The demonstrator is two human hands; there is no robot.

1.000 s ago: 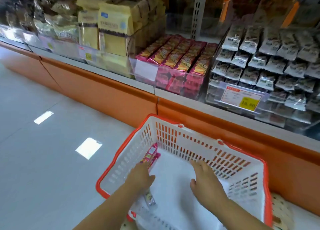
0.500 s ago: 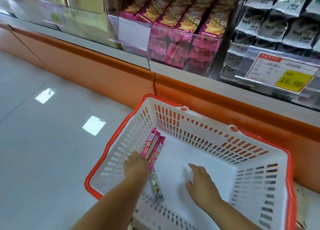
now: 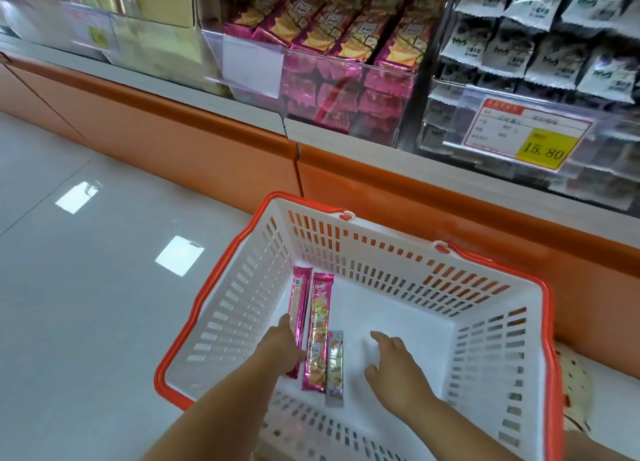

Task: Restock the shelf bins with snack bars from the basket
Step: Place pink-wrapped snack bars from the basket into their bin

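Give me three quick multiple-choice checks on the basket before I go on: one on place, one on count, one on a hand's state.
1. Where do the bars lie?
A. On the left part of the basket bottom
B. On the shop floor
C. In the basket's right corner

2. How many bars are in the basket?
A. One
B. Three
C. Six

3. What is the right hand doing?
A. Pinching a bar
B. Open above the basket bottom, holding nothing
C. Gripping the basket rim

Answers:
1 A: the bars lie side by side near the left wall.
2 B: two pink bars and one silver bar show.
3 B: its fingers are spread, with nothing between them.
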